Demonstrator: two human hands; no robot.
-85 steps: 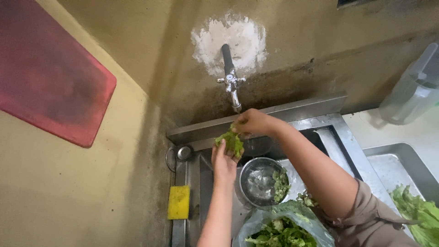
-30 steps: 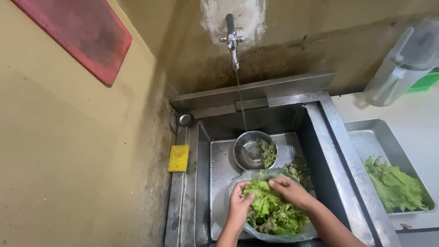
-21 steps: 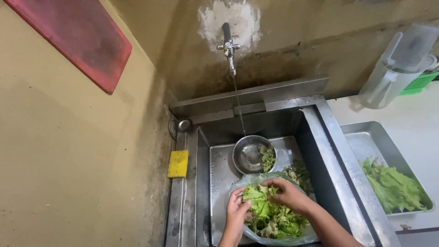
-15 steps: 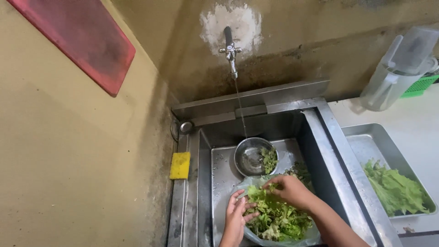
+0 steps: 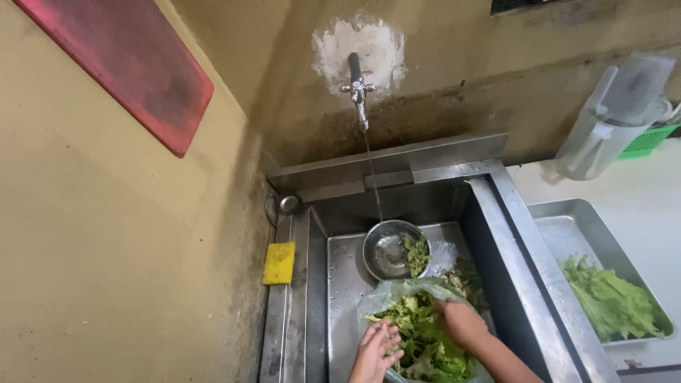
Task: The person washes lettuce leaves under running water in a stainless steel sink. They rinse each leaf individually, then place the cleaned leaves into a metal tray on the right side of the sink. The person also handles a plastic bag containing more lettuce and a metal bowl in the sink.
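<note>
Both my hands are down in a clear plastic bag (image 5: 376,301) full of green lettuce leaves (image 5: 422,339) that sits in a steel sink (image 5: 496,234). My left hand (image 5: 374,349) rests with spread fingers on the leaves at the bag's left edge. My right hand (image 5: 461,323) is curled over leaves on the right; whether it grips any I cannot tell. Just behind the bag stands a small steel bowl (image 5: 389,248) with water and a few leaves, under a thin stream from the wall tap (image 5: 358,89).
A yellow sponge (image 5: 279,263) lies on the sink's left rim. A steel tray (image 5: 560,230) with lettuce (image 5: 610,301) sits on the white counter to the right. A clear plastic jug (image 5: 606,117) and a green basket (image 5: 649,140) stand at the back right. A red board (image 5: 120,67) hangs on the left wall.
My hands have come down from the tap, where they held leaves, into the bag. Over the last second they shifted slightly among the leaves. The view has tilted a little.
</note>
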